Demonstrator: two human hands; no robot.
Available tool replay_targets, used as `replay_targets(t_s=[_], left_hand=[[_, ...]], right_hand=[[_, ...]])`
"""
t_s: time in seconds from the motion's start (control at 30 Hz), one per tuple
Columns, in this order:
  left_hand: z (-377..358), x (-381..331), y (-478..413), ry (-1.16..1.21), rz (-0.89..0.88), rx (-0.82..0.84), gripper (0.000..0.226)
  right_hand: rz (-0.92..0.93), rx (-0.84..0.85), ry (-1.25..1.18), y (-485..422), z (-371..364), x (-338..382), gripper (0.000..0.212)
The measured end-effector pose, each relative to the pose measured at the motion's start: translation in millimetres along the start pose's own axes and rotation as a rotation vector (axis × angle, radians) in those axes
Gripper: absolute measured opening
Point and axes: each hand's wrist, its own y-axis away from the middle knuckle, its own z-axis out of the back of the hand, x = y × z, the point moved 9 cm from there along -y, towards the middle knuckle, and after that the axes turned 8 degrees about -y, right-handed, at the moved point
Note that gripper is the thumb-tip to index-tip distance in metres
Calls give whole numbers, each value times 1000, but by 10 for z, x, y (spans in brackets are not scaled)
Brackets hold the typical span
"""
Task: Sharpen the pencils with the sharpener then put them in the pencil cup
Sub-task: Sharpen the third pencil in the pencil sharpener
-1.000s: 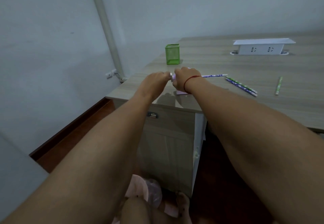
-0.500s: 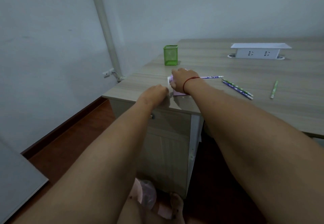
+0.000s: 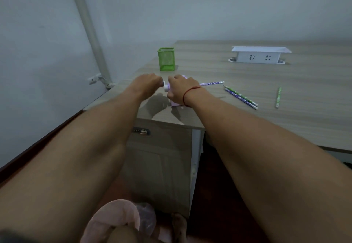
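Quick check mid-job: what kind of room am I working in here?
Probably an office or study room: a wood-grain desk with a pop-up socket box set into its top, a locked drawer cabinet under it, and a green mesh pencil cup.

matt wood-grain desk (image 3: 247, 79), mesh (metal-looking) cup (image 3: 166, 59)

Bare desk (image 3: 209, 67) lies between pencil cup (image 3: 166, 59) and socket box (image 3: 259, 55).
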Motion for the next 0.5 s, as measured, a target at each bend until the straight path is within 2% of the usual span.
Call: replay_targets(t_s=[0.5], left_hand=[[528, -74, 210, 5, -2, -151, 23]], right_hand=[[-48, 71, 49, -15, 54, 13, 41]])
